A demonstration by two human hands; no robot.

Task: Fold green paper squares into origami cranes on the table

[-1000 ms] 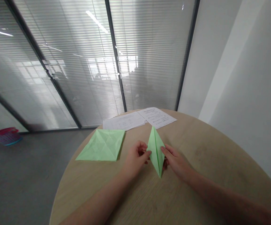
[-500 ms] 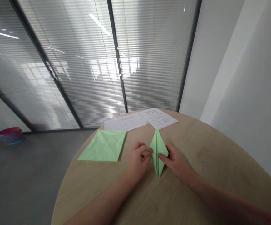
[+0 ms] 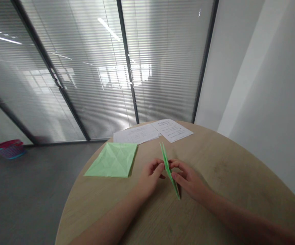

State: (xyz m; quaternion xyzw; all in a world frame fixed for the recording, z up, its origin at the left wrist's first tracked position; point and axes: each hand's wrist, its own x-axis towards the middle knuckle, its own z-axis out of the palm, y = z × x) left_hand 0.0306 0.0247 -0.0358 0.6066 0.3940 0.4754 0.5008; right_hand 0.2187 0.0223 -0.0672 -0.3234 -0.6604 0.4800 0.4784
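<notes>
A folded piece of light green origami paper (image 3: 172,177) stands edge-on to me just above the table, its narrow edge facing up and its far end split into two points. My left hand (image 3: 151,174) pinches it from the left, with the thumb near the index finger at its side. From the right, my right hand (image 3: 187,177) holds it, thumb and fingers closed against the paper. Some fingertips are hidden behind the fold. To the left lies a flat sheet of creased green paper (image 3: 114,160), apart from both hands.
Printed white sheets (image 3: 175,131) lie overlapping at the far edge of the round wooden table (image 3: 239,180). A red and blue basket (image 3: 9,149) sits on the floor at left. Glass panels with blinds (image 3: 162,78) stand behind, and a white wall rises at right.
The folded paper has turned from showing its broad diamond face to nearly edge-on, tilting to the left at its far end. Both hands have shifted their fingers along its sides.
</notes>
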